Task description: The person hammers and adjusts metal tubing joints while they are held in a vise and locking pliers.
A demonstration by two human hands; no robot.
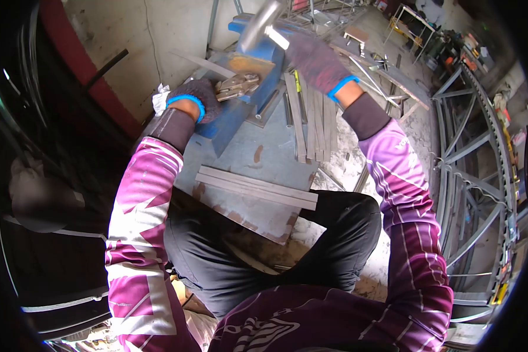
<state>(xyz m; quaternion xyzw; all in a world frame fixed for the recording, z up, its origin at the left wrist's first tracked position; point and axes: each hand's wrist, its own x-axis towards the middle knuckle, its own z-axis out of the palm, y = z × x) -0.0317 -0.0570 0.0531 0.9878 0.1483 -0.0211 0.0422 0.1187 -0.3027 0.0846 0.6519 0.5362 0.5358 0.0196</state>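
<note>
My right hand (318, 63), in a dark knitted glove with a blue cuff, is wrapped round the handle of a hammer (260, 28). The hammer is raised, its steel head slightly blurred above the blue steel block (267, 56). My left hand (200, 97), gloved the same way, grips a pair of locking pliers (238, 86) whose jaws lie over the block's rusty face. A thin flat metal strip (204, 63) sticks out to the left beside the pliers. Below my left hand extends a blue steel channel (222, 126).
Two flat steel bars (255, 188) lie across the metal sheet (240, 158) before my knees. More flat bars (315, 126) are bundled at its right. A welded lattice frame (472, 144) stands along the right, and metal scraps (387, 73) litter the floor behind.
</note>
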